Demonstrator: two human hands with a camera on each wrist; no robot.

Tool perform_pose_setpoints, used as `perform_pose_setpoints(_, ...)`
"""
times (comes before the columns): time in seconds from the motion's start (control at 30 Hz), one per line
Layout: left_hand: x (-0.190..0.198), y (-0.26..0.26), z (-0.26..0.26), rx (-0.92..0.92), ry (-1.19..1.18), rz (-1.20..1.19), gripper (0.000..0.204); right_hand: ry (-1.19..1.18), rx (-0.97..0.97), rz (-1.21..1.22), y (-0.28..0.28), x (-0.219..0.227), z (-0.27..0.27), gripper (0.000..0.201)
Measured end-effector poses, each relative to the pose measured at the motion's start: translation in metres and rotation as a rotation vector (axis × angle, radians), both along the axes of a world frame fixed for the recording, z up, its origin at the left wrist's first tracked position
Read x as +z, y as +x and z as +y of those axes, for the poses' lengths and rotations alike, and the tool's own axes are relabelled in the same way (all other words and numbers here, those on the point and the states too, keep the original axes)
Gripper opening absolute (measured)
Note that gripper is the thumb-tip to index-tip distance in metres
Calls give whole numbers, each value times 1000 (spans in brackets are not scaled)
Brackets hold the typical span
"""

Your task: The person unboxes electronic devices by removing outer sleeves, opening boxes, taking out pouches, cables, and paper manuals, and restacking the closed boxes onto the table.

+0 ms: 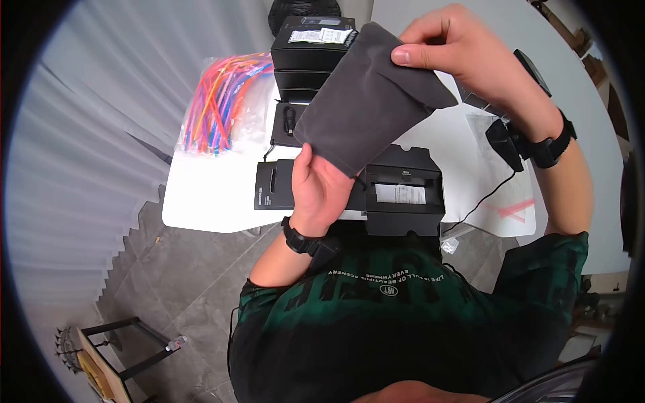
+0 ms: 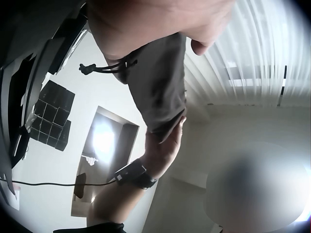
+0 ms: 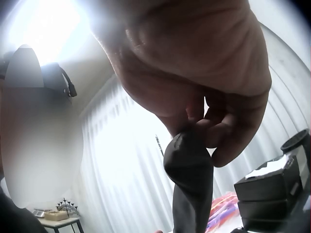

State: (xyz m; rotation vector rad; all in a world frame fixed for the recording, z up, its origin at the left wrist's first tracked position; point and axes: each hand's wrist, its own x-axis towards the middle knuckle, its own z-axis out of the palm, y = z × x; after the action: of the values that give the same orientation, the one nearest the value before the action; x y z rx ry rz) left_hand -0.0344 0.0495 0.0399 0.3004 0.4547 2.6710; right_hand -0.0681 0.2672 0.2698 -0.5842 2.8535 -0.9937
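Observation:
A dark grey drawstring pouch (image 1: 376,101) is held up above the white table, tilted, in the head view. My right hand (image 1: 443,50) pinches its upper edge between thumb and fingers. At the lower end my left hand (image 1: 319,191) holds the pouch, thumb in front and the other fingers hidden behind it. The left wrist view shows the cord (image 2: 92,69) hanging at the pouch's end near the left palm. In the right wrist view the pouch (image 3: 189,170) hangs from the right fingertips.
Below the hands an open black box (image 1: 405,218) holds a white paper. Stacked black boxes (image 1: 306,57) stand at the back, beside a bag of colourful strips (image 1: 222,104). A cable (image 1: 289,119) lies on a dark pouch. Another black cable (image 1: 480,201) crosses the table's right side.

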Motion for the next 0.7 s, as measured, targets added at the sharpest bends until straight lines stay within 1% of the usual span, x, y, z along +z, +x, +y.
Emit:
perform_pose_setpoints(0.07,3,-3,3,32,-3,16,67,280,-120,-69,16,37,-28,16)
perform_pose_setpoints(0.1,-1,-5,4,6,49,51,67,121,-32,-120,26,50,-30,20)
perform_pose_setpoints(0.13,-4,-7,4,-20,100,85,68,123,-34,-117,26,46,-31,20)
perform_pose_setpoints(0.2,-13,-9,6,-45,99,100,68,125,38,281,24,33,-33,20)
perform_pose_setpoints(0.23,-15,-8,7,-68,97,113,68,125,37,283,28,33,-37,20)
perform_pose_setpoints(0.3,-5,-4,11,-62,65,81,67,304,20,470,41,38,-49,20)
perform_pose_setpoints(0.33,-1,-2,12,-54,34,47,66,303,18,471,39,40,-51,20)
perform_pose_setpoints(0.4,-2,0,14,-70,24,43,65,303,-84,252,36,47,-51,17)
perform_pose_setpoints(0.43,-3,1,14,-85,15,38,64,303,-84,252,39,49,-49,17)
perform_pose_setpoints(0.47,-4,3,14,-84,15,38,64,318,-51,337,46,50,-44,16)
perform_pose_setpoints(0.5,-5,4,14,-101,10,38,59,332,-17,421,50,50,-39,15)
perform_pose_setpoints(0.53,-6,5,13,-118,4,37,54,330,-17,421,48,51,-31,15)
perform_pose_setpoints(0.57,-9,5,13,-118,2,36,54,180,-65,303,41,51,-22,13)
perform_pose_setpoints(0.6,-14,6,11,-152,34,-13,45,29,-113,183,36,51,-13,12)
perform_pose_setpoints(0.63,-16,5,10,-186,64,-62,37,-126,-72,109,33,49,-4,10)
perform_pose_setpoints(0.67,-16,6,9,-185,60,-63,37,-131,-72,108,30,45,6,10)
perform_pose_setpoints(0.7,-16,5,8,-192,39,-145,26,-233,-89,118,28,40,18,11)
